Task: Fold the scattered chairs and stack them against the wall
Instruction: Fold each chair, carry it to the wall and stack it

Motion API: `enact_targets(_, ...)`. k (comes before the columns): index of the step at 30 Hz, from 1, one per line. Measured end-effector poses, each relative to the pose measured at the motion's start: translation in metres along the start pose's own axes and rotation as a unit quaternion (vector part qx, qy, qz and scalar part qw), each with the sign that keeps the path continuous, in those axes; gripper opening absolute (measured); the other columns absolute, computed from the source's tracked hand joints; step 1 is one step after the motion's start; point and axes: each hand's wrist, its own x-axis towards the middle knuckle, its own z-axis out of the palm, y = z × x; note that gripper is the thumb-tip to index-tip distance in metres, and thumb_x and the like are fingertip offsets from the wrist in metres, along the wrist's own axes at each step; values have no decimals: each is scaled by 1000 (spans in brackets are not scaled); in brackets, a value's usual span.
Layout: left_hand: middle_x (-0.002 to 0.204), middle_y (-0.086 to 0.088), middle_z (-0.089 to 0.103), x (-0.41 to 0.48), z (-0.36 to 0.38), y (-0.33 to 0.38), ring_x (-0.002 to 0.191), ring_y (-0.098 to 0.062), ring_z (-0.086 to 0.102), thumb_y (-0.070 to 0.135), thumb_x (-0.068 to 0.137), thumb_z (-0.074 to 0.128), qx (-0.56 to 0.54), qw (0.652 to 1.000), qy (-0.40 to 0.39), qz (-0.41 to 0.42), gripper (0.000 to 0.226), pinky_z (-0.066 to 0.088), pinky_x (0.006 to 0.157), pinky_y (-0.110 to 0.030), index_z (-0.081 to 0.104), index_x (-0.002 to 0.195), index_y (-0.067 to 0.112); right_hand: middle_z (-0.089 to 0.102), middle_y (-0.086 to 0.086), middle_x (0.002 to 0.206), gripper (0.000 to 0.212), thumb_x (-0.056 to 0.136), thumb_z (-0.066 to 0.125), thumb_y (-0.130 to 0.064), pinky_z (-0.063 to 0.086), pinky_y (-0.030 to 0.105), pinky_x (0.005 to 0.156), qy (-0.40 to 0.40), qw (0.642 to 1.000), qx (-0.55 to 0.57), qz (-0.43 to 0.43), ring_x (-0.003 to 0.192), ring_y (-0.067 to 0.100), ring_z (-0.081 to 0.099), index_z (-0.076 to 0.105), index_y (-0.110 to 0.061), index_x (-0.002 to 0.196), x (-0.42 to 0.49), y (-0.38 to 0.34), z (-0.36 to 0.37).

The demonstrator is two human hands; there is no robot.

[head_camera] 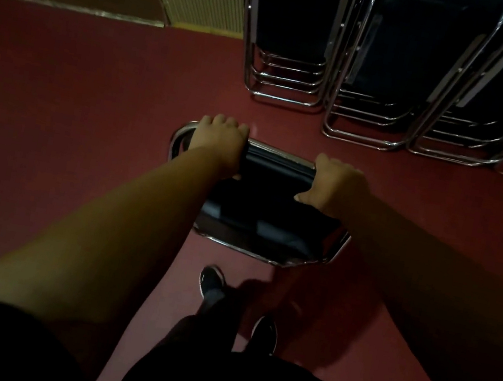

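both hands, left (219,137) and right (335,185), clench a folded chair (259,212); carrying step, next leaning it onto the stack (380,78).

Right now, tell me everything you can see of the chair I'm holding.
The chair looks folded flat, with dark padding, apparently vinyl, in a shiny chrome tube frame. It is held roughly upright before the person, seen from above. The left hand and right hand grip its top edge. Its lower end is near the red floor; contact is unclear. It is short of the stacked chairs.
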Motion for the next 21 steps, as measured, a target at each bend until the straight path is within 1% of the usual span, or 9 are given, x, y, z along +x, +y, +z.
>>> enact_targets(3,139,-11,58,31,4,-5,130,-35,51,59,65,91,0,1000,7,14,91,39,110,-49,50,135,17,64,6,110,69,71,84,-67,55,46,86,3,1000,26,12,97,32,64,46,-21,106,18,0,-6)
enact_targets(6,139,-11,57,56,6,-26,131,-35,50,57,64,92,-17,1000,-4,13,91,38,111,-49,51,135,17,65,6,105,68,69,87,-64,57,48,84,1,999,33,17,93,33,65,46,-21,103,42,-17,-16)
enact_targets(11,137,-10,57,101,12,-96,131,-35,50,55,62,94,-63,997,-31,8,87,36,114,-51,53,130,19,68,6,104,69,67,88,-62,55,43,80,-8,1000,7,10,92,33,68,47,-21,104,110,-68,-31)
enact_targets(15,139,-6,56,123,17,-148,131,-33,49,62,61,92,-94,994,-62,-1,91,37,111,-52,51,133,23,67,8,110,71,67,90,-60,47,39,74,-25,999,-29,-19,98,33,67,48,-21,109,160,-102,-52)
enact_targets(18,142,-5,55,133,20,-178,134,-33,47,63,62,92,-119,989,-84,-16,94,36,112,-53,49,136,23,67,6,117,79,65,90,-62,49,38,77,-31,997,-64,-38,105,32,66,52,-18,118,188,-128,-69)
enact_targets(21,143,-6,54,142,23,-205,135,-34,46,62,60,93,-146,983,-110,-32,97,36,112,-53,48,137,23,67,5,118,80,61,89,-66,54,40,84,-23,994,-90,-56,106,33,67,54,-21,118,210,-152,-77)
